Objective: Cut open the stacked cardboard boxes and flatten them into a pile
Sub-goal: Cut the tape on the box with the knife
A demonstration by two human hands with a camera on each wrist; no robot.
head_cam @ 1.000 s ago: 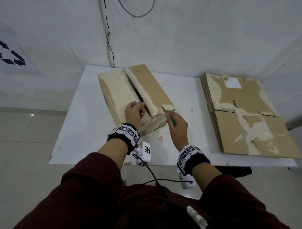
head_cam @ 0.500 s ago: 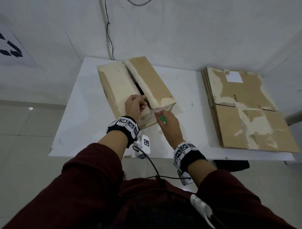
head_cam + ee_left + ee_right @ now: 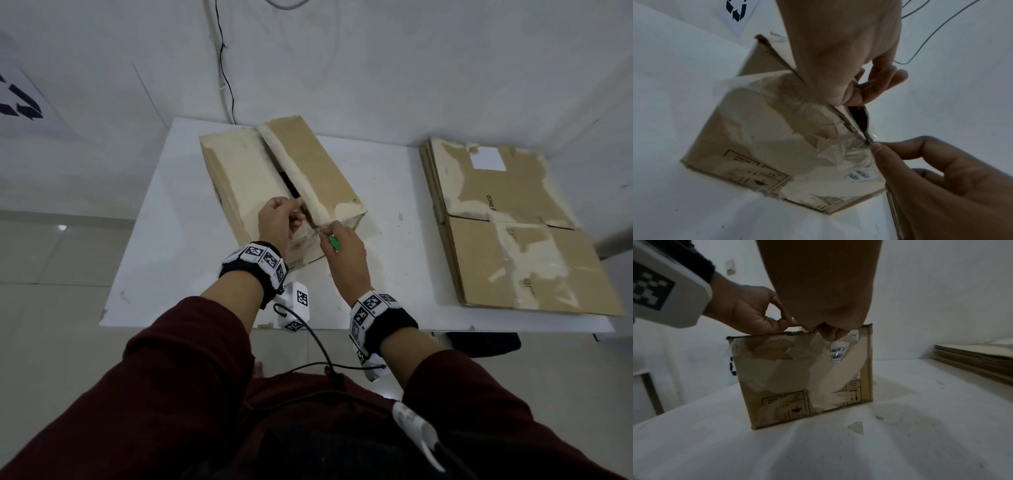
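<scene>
1. Cardboard box [image 3: 274, 185] standing left of centre in the head view on the white table [image 3: 164, 240], top seam already parted into a dark slit; stack of flattened boxes [image 3: 513, 233] lying at the right of the frame, well apart.
2. Probably light and empty: thin, stiff walls, skinned with torn glossy tape [image 3: 840, 155] that looks slippery and stretchy, so likely to drag rather than slice cleanly.
3. Left hand [image 3: 279, 222] curled on the near end of the left flap, pinching its edge right at the seam.
4. Right hand [image 3: 342, 250] clenched round a green-handled cutter [image 3: 333, 244], tip set at the seam's near corner where the tape bunches.
5. Best hold by judgement: flap edge close to the cut, fingers kept clear of the blade's line.
6. Against the frame from a second ago: right hand and cutter drawn in from just beside the box's near right corner to the seam end; left hand much as before.
</scene>
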